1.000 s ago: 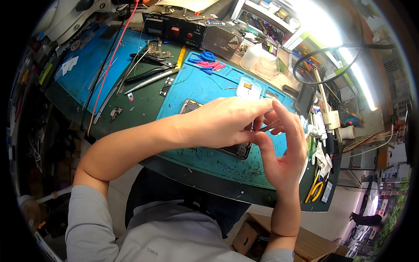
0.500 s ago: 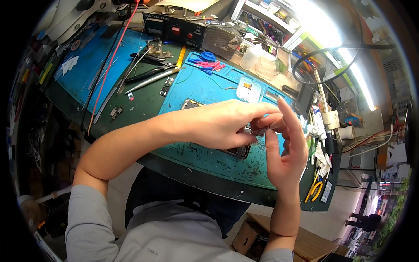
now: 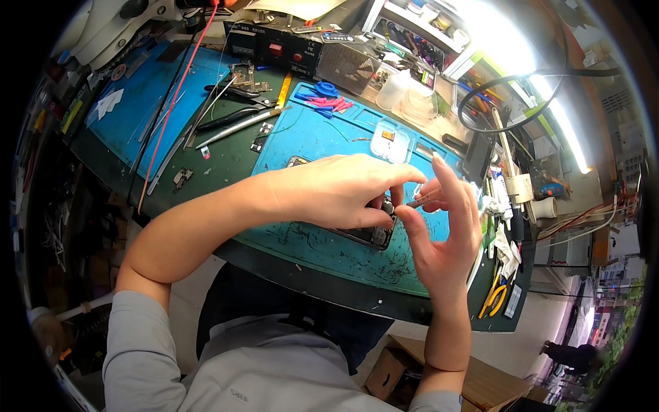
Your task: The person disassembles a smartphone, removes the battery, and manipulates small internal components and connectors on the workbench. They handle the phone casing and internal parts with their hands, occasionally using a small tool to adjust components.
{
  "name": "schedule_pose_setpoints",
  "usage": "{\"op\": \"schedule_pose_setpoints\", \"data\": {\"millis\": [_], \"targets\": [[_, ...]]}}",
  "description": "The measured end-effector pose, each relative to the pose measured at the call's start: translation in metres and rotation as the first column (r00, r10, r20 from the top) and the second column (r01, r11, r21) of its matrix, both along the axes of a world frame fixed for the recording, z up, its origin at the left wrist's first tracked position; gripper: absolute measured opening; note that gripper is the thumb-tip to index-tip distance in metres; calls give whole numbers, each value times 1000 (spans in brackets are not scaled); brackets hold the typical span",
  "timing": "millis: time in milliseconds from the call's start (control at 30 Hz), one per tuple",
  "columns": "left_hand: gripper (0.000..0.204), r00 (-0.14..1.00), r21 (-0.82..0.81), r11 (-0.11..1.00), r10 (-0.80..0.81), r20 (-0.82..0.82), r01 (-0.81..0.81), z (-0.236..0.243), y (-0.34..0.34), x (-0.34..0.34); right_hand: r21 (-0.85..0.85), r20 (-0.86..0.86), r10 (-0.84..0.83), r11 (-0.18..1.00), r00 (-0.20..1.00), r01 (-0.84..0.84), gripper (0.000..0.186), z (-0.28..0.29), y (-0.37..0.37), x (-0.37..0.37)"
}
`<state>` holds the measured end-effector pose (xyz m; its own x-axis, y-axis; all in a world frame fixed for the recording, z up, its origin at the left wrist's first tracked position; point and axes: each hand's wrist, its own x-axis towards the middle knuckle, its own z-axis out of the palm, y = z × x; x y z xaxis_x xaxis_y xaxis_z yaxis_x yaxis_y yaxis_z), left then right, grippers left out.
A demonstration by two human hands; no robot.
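Observation:
An opened phone (image 3: 374, 237) with dark inner parts and a metal rim lies on the blue mat (image 3: 322, 261), largely hidden under my hands. My left hand (image 3: 336, 192) arches over it from the left, fingers curled down; whatever they grip is hidden. My right hand (image 3: 443, 237) is beside it on the right, thumb and fingers closed on a thin tool (image 3: 419, 201) that points toward the phone's right end. A small translucent tray (image 3: 391, 141) with a gold-coloured piece sits just beyond my hands, near pink and blue bits (image 3: 333, 103).
Pliers (image 3: 226, 118), a silver pen-like tool (image 3: 230, 131) and cables lie at left. A black power unit (image 3: 271, 51) stands behind. Yellow pliers (image 3: 495, 302) and tools line the mat's right side; a cable loop (image 3: 463, 103) hangs above. A person (image 3: 570, 353) appears at far right.
My right thumb lifted slightly, then moved left toward the tool's tip, and my left fingers shifted slightly over the phone. The person at far right has shifted.

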<state>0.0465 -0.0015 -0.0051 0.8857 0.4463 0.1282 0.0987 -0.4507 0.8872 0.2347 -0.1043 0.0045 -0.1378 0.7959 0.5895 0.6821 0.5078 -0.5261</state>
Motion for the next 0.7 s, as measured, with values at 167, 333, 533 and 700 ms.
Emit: {"op": "schedule_pose_setpoints", "data": {"millis": [167, 333, 533, 700], "targets": [[32, 999, 189, 981, -44, -32, 49, -7, 6, -7, 3, -179, 11, 1000, 984, -11, 53, -7, 0, 1], [19, 1000, 330, 944, 0, -1, 1, -18, 1, -4, 66, -230, 21, 998, 973, -6, 52, -6, -2, 2], [9, 939, 574, 744, 287, 187, -342, -24, 7, 4, 123, -362, -90, 982, 928, 143, 53, -1, -3, 2], [14, 894, 605, 660, 362, 263, -446, -30, 36, 11, 136, -296, -202, 958, 934, 251, 49, 0, 2, 13]]}}
